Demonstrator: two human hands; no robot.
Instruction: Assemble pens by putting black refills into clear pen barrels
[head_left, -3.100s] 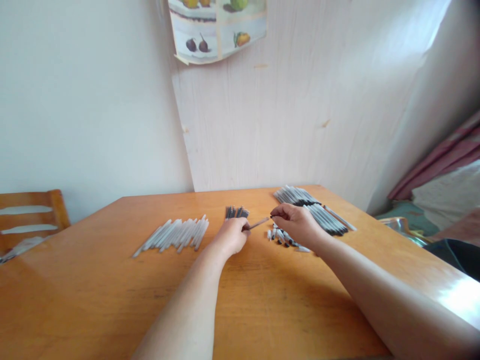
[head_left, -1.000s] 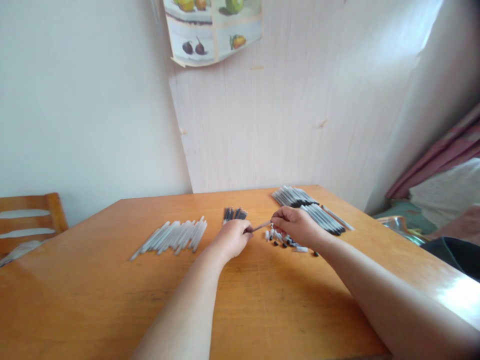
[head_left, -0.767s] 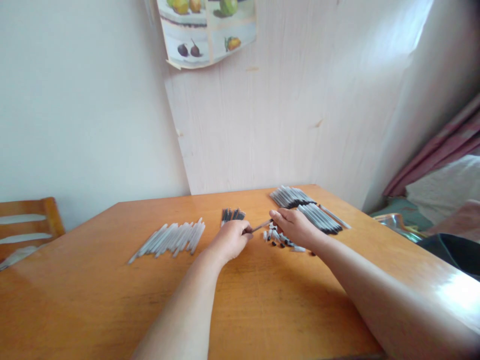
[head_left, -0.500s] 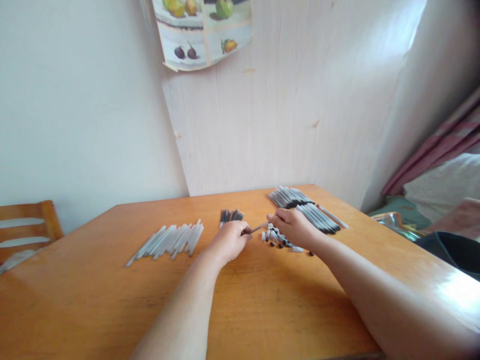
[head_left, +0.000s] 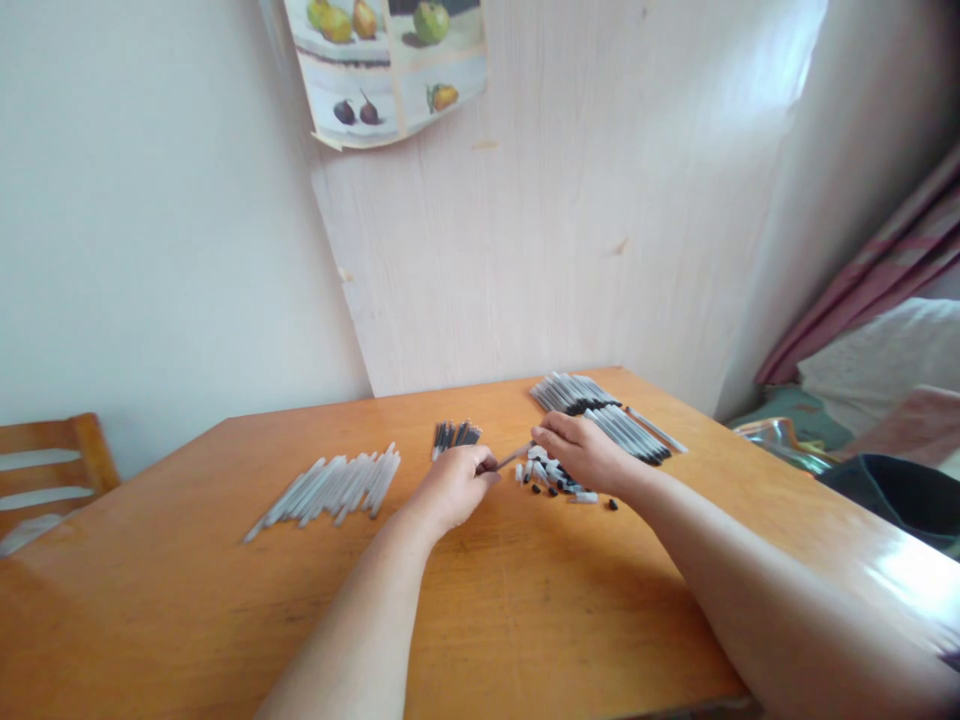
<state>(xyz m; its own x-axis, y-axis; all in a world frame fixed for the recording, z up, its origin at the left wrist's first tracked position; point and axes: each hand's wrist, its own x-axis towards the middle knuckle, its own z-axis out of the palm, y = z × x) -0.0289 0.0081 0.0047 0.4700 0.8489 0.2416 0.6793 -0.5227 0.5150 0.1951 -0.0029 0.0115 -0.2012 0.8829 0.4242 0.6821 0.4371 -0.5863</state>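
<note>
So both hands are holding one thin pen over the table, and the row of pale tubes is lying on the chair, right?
Not quite. The head view shows the left hand and right hand holding one thin pen, but the row of pale tubes lies on the table, not the chair.

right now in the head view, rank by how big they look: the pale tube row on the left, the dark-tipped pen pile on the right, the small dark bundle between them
1. pale tube row
2. dark-tipped pen pile, close to the row in spread, and farther away, so unsure
3. small dark bundle

Glossy wood table (head_left: 525,620); plastic pens (head_left: 330,485).
</note>
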